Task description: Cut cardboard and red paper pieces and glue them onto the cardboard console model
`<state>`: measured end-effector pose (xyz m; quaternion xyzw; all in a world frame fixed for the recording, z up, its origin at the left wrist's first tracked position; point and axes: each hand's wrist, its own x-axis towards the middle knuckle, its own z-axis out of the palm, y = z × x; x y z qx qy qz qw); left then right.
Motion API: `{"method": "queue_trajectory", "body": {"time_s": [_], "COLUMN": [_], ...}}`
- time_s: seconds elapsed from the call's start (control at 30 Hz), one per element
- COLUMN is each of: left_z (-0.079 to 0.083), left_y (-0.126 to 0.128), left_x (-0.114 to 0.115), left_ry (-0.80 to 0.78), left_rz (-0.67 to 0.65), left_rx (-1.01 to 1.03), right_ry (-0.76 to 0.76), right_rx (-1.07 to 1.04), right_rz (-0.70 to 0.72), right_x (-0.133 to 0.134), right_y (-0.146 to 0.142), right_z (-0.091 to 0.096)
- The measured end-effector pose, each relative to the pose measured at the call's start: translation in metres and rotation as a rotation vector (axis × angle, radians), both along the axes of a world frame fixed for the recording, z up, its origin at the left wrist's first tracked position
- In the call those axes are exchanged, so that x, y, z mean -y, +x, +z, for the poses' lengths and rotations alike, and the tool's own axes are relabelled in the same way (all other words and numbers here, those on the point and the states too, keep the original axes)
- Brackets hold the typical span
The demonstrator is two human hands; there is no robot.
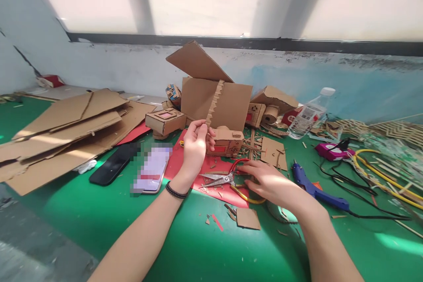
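Note:
My left hand [197,141] pinches the lower end of a narrow cardboard strip with a zigzag edge [215,102], holding it upright. Below it, scissors [222,179] with one red and one yellow handle lie with blades parted on a red sheet [176,165]. My right hand [262,176] is at the scissors, its fingers curled over the red handle, partly hiding it. Just behind my left hand sits a cardboard camera model [228,143], with a large cardboard panel [198,99] standing behind it.
Stacked cardboard sheets [66,128] and two phones [110,169] lie left. Right are a blue glue gun [317,189], a water bottle [307,114], cables and thin sticks. A cardboard box model [165,121] stands left of the panel. Scraps and a cardboard square [248,219] lie in front.

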<state>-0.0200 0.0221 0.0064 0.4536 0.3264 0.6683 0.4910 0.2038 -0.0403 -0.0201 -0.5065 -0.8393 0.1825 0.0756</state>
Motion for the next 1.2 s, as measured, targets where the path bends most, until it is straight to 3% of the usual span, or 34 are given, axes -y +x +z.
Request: {"method": "queue_trajectory", "body": {"time_s": [0.1, 0.4, 0.67, 0.8, 0.9, 1.03, 1.2], "left_z": [0.001, -0.001, 0.005, 0.011, 0.010, 0.005, 0.003], "left_y": [-0.001, 0.000, -0.011, -0.022, -0.025, -0.019, -0.003], "left_x": [0.000, -0.001, -0.009, -0.014, -0.017, -0.015, -0.001], "left_ry": [-0.017, -0.021, 0.036, 0.071, 0.071, 0.043, 0.050], "left_rz": [0.011, 0.016, 0.110, 0.234, 0.267, 0.190, 0.032], "left_rx": [-0.004, -0.014, 0.016, 0.061, 0.090, 0.080, -0.022], "right_ry": [-0.014, 0.122, 0.287, 0.349, 0.276, 0.127, -0.008], "right_rx": [-0.032, 0.126, 0.305, 0.094, -0.167, -0.463, -0.604], "right_rz": [-0.020, 0.017, -0.053, -0.097, -0.206, -0.397, -0.510], "right_x": [0.007, 0.012, 0.012, 0.006, 0.005, 0.006, 0.006], "right_y": [0.003, -0.012, -0.033, -0.022, -0.015, -0.019, -0.032], "right_z": [0.003, -0.004, 0.007, 0.008, 0.010, 0.014, 0.016]}}
